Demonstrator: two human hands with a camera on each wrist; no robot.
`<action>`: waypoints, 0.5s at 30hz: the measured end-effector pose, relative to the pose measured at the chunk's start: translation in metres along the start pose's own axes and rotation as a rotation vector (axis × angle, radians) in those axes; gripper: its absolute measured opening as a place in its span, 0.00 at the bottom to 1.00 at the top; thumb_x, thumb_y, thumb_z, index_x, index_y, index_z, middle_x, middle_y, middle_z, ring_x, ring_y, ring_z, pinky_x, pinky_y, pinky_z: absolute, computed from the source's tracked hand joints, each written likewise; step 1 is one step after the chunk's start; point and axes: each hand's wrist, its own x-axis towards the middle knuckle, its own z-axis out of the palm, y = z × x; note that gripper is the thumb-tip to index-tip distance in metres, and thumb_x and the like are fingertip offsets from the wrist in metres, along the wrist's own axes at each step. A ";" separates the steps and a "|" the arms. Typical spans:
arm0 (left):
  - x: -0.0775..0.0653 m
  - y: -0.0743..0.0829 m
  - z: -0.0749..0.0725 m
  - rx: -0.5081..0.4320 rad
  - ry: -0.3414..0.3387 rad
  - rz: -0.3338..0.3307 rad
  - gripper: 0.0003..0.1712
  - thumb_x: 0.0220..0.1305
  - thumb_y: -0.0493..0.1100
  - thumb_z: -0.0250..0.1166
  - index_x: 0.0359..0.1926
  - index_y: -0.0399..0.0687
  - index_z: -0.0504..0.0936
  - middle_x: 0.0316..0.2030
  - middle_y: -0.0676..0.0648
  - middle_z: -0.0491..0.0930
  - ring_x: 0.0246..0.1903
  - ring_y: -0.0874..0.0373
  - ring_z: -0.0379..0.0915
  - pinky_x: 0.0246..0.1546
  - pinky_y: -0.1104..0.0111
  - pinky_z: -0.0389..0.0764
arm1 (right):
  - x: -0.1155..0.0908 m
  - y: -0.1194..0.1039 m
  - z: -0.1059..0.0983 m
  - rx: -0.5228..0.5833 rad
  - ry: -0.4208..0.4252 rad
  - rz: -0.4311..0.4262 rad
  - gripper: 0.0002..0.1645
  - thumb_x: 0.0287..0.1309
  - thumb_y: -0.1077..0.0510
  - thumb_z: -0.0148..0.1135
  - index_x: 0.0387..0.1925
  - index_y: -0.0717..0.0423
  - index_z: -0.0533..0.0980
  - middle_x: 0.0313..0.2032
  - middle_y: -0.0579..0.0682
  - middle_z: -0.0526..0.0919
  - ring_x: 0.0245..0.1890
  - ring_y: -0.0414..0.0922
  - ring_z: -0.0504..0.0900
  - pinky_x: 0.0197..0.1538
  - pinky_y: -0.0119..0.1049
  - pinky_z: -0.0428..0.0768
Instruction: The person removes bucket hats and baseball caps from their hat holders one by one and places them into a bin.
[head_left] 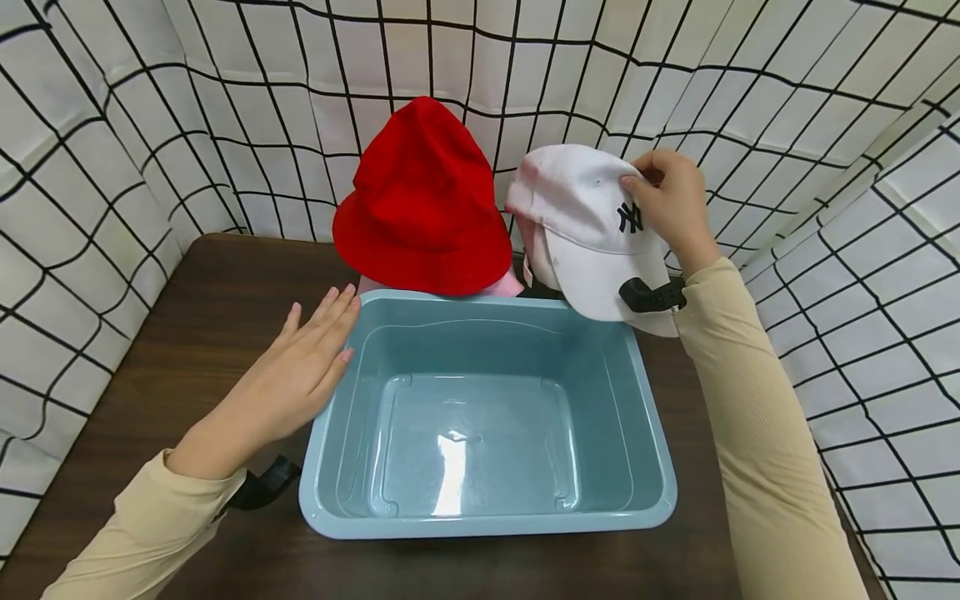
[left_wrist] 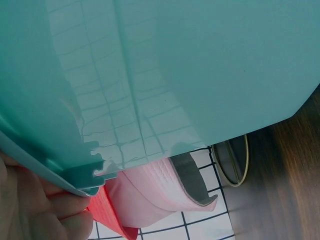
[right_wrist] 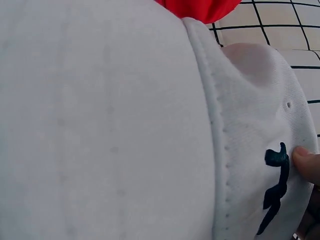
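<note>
A white baseball cap [head_left: 592,200] with a dark NY emblem stands behind the right back corner of a light blue plastic basin [head_left: 487,528], its brim overlapping the rim in the head view. My right hand [head_left: 671,200] pinches the cap's crown beside the emblem; the thumb [right_wrist: 306,162] shows on the fabric in the right wrist view. My left hand [head_left: 300,367] lies along the basin's left rim with its fingers straight, fingertips right at the edge. Nothing lies inside the basin.
A red bucket hat [head_left: 427,208] stands behind the basin, with pink fabric [head_left: 506,284] under its brim. More pink fabric [head_left: 536,248] shows behind the white cap. Below is a dark wooden table [head_left: 195,333], with black wire grid panels [head_left: 315,100] and white sheeting around it.
</note>
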 end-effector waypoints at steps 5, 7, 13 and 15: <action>0.001 0.000 0.001 0.007 -0.003 -0.002 0.35 0.68 0.43 0.51 0.70 0.30 0.52 0.70 0.34 0.48 0.70 0.40 0.39 0.65 0.42 0.37 | -0.002 -0.001 -0.003 0.057 0.021 0.022 0.13 0.62 0.60 0.59 0.42 0.67 0.79 0.37 0.52 0.79 0.35 0.36 0.72 0.41 0.27 0.71; 0.001 0.000 0.001 0.009 -0.005 -0.004 0.35 0.68 0.43 0.51 0.70 0.30 0.52 0.70 0.34 0.48 0.70 0.40 0.39 0.65 0.42 0.36 | -0.002 -0.002 -0.004 0.068 0.021 0.027 0.13 0.62 0.60 0.59 0.42 0.67 0.78 0.37 0.52 0.79 0.36 0.37 0.73 0.42 0.27 0.71; 0.001 0.001 -0.001 0.015 -0.006 -0.005 0.35 0.68 0.42 0.51 0.69 0.30 0.52 0.70 0.34 0.48 0.70 0.39 0.40 0.65 0.41 0.37 | -0.003 -0.002 -0.006 0.095 0.023 0.015 0.12 0.62 0.61 0.59 0.43 0.67 0.77 0.38 0.52 0.78 0.37 0.38 0.74 0.42 0.27 0.73; 0.002 0.001 -0.001 0.014 -0.004 -0.004 0.35 0.68 0.42 0.51 0.69 0.30 0.52 0.70 0.34 0.49 0.70 0.39 0.40 0.65 0.41 0.37 | -0.003 -0.003 -0.007 0.093 0.035 -0.002 0.12 0.61 0.61 0.59 0.42 0.67 0.77 0.37 0.52 0.79 0.36 0.36 0.74 0.41 0.26 0.72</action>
